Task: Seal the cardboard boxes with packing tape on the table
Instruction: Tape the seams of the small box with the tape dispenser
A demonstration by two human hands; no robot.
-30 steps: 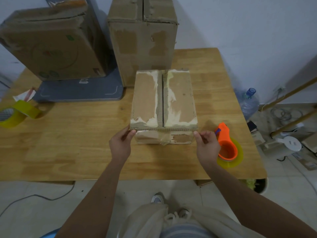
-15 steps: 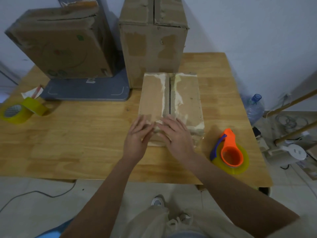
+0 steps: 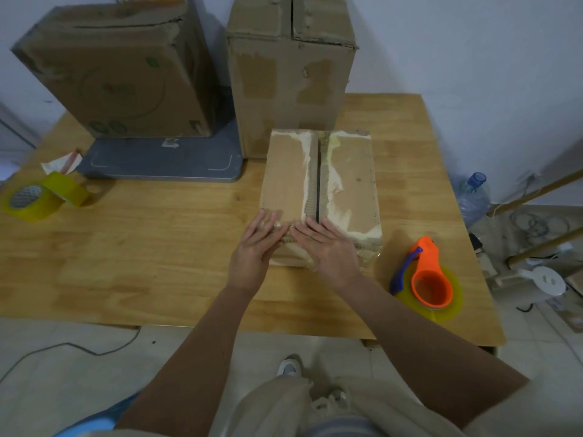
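Left hand and right hand laid flat, fingers straight, side by side over near edge of small box on worktop, apparently to press tape down; dispenser parked beside.

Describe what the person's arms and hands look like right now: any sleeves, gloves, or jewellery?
Both forearms are bare up to the bottom of the frame; no sleeve shows. The left hand and right hand wear no gloves, and no rings, watch or bracelet are visible. No markings can be made out.
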